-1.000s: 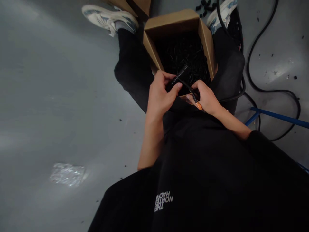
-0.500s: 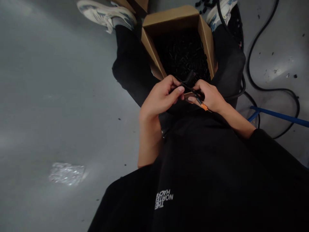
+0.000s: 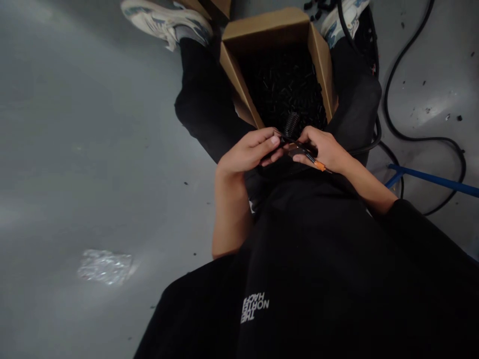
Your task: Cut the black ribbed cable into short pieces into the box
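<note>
My left hand [image 3: 255,150] is closed in a pinch over the near edge of an open cardboard box [image 3: 239,75]. What lies between its fingertips is small, dark and mostly hidden. My right hand [image 3: 326,149] is wrapped round a slim black tool with an orange section [image 3: 319,165], which slants from the left fingertips down past the right palm. A black ribbed piece [image 3: 292,123], like a row of small rings, sticks up just beyond both hands. I cannot tell which hand supports it. Many small black tube-like pieces [image 3: 286,85] fill the box.
The box stands between my legs and shoes [image 3: 164,22]. To the right, a black hose [image 3: 387,94] curves across the grey floor near a blue metal bar [image 3: 437,178]. Clear crinkled plastic [image 3: 105,267] lies at lower left. Loose black bits [image 3: 324,7] are scattered about.
My left hand has lowered slightly towards my body, and its fingers have straightened a little. The ribbed piece stands more upright. My right hand has barely moved and keeps hold of the tool.
</note>
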A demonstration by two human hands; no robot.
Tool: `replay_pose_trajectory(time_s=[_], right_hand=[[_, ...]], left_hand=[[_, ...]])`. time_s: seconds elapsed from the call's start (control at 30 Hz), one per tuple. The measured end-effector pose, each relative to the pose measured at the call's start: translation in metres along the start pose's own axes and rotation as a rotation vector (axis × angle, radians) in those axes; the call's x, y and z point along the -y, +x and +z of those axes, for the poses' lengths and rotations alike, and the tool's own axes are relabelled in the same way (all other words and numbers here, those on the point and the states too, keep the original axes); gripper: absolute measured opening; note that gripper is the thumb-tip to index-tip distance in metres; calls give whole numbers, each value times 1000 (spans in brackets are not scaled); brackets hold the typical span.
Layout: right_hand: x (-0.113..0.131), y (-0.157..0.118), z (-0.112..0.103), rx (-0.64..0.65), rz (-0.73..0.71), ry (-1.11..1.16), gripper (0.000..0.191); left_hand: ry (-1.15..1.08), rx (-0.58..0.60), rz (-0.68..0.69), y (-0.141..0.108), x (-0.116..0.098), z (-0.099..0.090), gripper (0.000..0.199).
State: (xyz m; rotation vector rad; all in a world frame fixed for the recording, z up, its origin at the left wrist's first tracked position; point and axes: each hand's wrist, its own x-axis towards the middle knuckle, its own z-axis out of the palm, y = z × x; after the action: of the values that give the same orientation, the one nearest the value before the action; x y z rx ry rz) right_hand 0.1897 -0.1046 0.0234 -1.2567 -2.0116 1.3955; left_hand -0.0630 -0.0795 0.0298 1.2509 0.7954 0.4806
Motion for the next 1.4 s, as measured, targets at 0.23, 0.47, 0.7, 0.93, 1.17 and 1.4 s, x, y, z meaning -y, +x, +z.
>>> replay_pose_trajectory(time_s=[0.23,0.47,0.7,0.93,1.17,1.4], right_hand=[[-1,1,0,-21,18,103,54],[-9,-11,-10,8,100,-34,42],[21,8,-10,179,91,-370,33],[20,16,-9,156,9,-337,28],[11,22,8,-17,45,68,25],[-2,24,30,-69,146,348,30]], left_hand=[[-193,74,-76,0,9,-7,58],[-450,-368,125,-5,22,-10,50],[-409,-569,89,7,18,4,45],[-274,-545,88,10,26,6,45],[-385,-654,105,17,30,10,59],[-274,-720,34,20,46,37,66]])
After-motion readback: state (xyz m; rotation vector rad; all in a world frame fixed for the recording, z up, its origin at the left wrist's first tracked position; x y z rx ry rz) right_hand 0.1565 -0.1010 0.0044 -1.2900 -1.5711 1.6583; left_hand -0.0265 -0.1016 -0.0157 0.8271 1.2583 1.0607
